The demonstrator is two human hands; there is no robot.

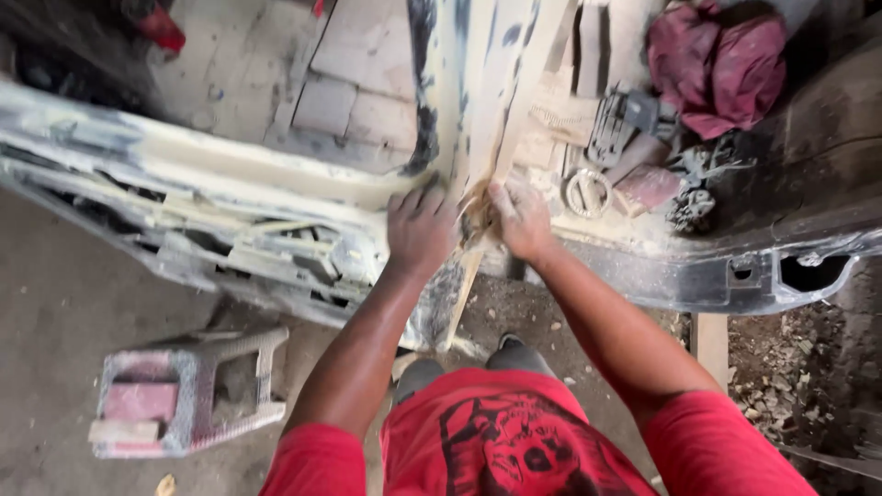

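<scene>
Putty-coated pillar point(478, 83): left hand point(418, 230) presses flat, right hand point(522, 219) fingers curled on something unclear between them; even pressure likely helps.

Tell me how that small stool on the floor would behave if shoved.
The stool already lies on its side, so it would probably slide or rock rather than tip. Its open frame suggests it is fairly light. The dusty floor may let it skid.
</scene>
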